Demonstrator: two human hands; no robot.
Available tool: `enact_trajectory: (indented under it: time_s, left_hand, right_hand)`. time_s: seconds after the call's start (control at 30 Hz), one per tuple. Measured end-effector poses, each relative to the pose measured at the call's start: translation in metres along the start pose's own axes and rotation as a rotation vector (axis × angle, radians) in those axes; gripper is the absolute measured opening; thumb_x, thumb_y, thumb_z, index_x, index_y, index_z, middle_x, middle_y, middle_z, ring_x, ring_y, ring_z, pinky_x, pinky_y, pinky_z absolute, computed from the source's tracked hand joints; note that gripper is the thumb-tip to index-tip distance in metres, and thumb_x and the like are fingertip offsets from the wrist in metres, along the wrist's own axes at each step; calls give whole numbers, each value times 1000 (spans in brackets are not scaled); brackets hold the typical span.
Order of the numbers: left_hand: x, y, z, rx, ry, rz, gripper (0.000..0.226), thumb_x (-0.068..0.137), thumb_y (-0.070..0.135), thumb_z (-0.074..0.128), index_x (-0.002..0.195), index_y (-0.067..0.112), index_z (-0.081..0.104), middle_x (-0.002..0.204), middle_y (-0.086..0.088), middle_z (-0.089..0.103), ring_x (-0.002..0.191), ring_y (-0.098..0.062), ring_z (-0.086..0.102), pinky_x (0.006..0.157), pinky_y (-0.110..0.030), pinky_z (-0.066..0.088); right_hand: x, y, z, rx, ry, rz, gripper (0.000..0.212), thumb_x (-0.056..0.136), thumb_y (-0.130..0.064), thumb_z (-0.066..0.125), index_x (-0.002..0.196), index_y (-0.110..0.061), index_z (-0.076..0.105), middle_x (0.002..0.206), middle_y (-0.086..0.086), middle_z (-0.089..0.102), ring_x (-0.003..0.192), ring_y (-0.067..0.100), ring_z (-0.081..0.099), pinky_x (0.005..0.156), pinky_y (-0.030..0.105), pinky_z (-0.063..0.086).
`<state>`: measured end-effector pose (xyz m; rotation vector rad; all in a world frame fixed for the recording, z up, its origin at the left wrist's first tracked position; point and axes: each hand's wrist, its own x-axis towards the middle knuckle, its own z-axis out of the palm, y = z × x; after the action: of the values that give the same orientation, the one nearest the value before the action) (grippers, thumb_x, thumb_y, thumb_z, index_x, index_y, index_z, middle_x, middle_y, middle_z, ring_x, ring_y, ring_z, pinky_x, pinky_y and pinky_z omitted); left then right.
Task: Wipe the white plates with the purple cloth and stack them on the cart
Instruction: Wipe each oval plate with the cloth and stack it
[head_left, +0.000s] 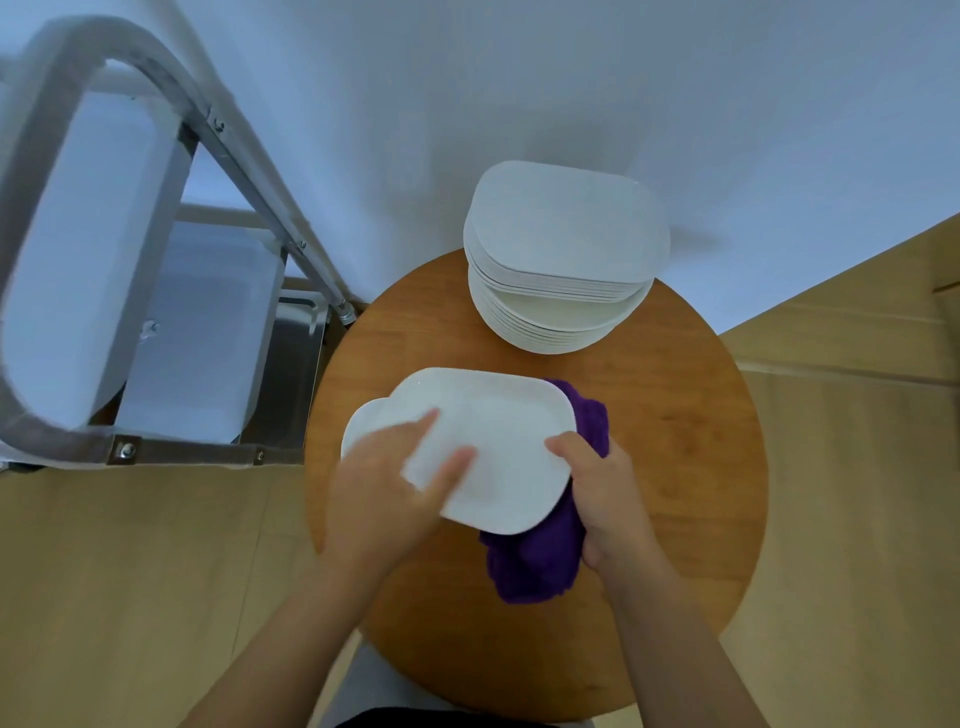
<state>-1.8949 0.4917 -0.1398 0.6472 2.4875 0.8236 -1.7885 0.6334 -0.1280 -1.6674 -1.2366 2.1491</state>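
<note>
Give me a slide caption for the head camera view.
Both hands hold a white plate against the purple cloth over a round wooden table.

white plate (493, 441), purple cloth (540, 561), brown wooden table (675, 441).

No readable text, label or number appears anywhere.
</note>
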Motion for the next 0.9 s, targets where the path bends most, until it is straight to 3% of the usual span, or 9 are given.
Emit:
enact_trajectory:
  time_s: [0.07, 0.17, 0.27, 0.37, 0.47, 0.6, 0.77, 0.9]
  left_hand:
    - [14, -28, -5, 74, -2, -218, 65, 86, 61, 45, 137, 21, 46, 132, -5, 56, 119, -24, 50, 99, -42, 43]
    - [28, -58, -6, -205, -94, -503, 38, 93, 28, 57, 125, 9, 54, 120, -11, 60, 97, -22, 56, 78, -32, 49]
    - [30, -79, 3, -336, -116, -608, 22, 91, 18, 60, 110, 8, 62, 102, -7, 63, 82, -17, 58, 61, -23, 48]
    - [33, -90, 12, -412, -25, -668, 17, 90, 16, 61, 105, 8, 63, 96, -5, 62, 80, -18, 59, 55, -21, 47]
    - [34, -96, 22, -392, 16, -688, 6, 91, 15, 60, 93, 11, 63, 91, -5, 61, 86, -24, 59, 62, -27, 49]
    - [34, -102, 28, -318, 74, -620, 10, 93, 16, 58, 93, 9, 65, 82, -1, 60, 78, -19, 58, 57, -21, 44]
    - [35, -111, 34, -38, 28, -572, 22, 97, 25, 49, 87, 9, 60, 87, -10, 61, 77, -21, 57, 63, -26, 43]
    - [28, -121, 42, 128, -4, -541, 25, 99, 28, 43, 91, 10, 58, 95, -7, 52, 77, -14, 48, 66, -23, 38]
  right_hand:
    - [8, 6, -8, -12, -26, 43, 15, 84, -14, 63, 97, -22, 64, 87, 2, 73, 82, 25, 69, 62, 36, 57]
    - [21, 14, -9, -87, -82, 65, 14, 86, -18, 64, 99, -22, 64, 84, -1, 74, 77, 20, 70, 58, 33, 56]
    - [39, 23, -4, -234, 18, 20, 8, 85, -19, 65, 92, -22, 62, 84, 1, 71, 78, 21, 68, 64, 34, 55]
    - [56, 34, 1, -605, 122, -126, 10, 85, -21, 64, 82, -24, 55, 78, -1, 63, 71, 15, 61, 57, 30, 49]
    - [66, 46, 4, -810, 126, -166, 10, 84, -16, 62, 90, -20, 55, 80, -2, 61, 69, 12, 57, 51, 23, 40]
    - [76, 55, 10, -846, 115, -147, 11, 84, -14, 59, 94, -17, 56, 86, 3, 62, 73, 15, 58, 54, 24, 41]
    - [82, 68, 21, -807, 125, -69, 12, 84, -15, 58, 96, -11, 57, 95, 9, 62, 80, 21, 58, 61, 28, 42]
    - [84, 77, 29, -797, 179, -69, 11, 85, -15, 58, 93, -11, 53, 102, 14, 57, 79, 22, 54, 64, 29, 42]
